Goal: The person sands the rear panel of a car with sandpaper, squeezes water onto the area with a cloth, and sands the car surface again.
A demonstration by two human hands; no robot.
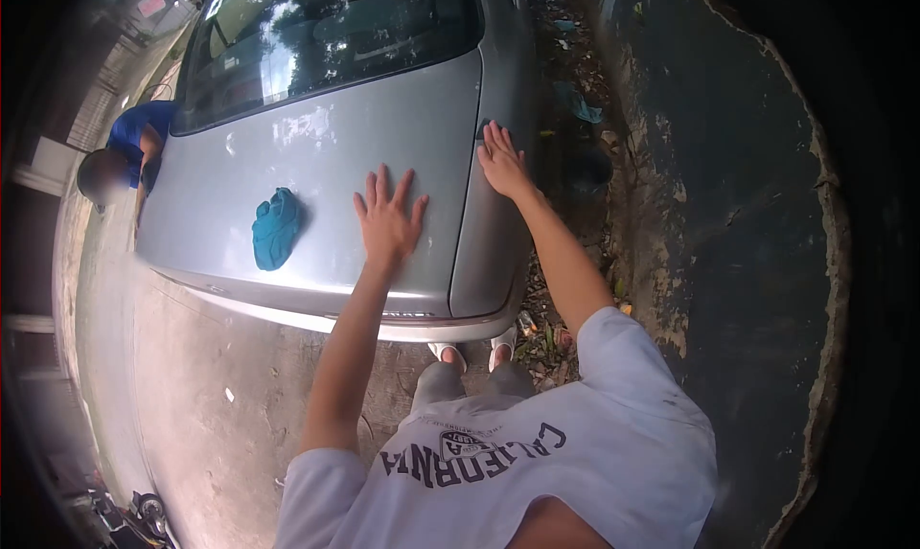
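A silver car (326, 156) stands before me with its trunk lid closed. My left hand (389, 218) lies flat on the lid, its fingers spread and nothing under them that I can see. Farther right, my right hand (504, 161) rests open against the car's rear corner, fingers stretched out and fairly close together. To the left of my left hand, a crumpled teal cloth (276, 229) sits on the trunk lid, touched by neither hand.
A person in a blue shirt (140, 132) bends at the car's far left side. A weathered wall (738, 214) runs along the right, with leaves and litter (551, 343) in the gap. At the lower left stands a motorcycle (144, 515) on the concrete ground (220, 405).
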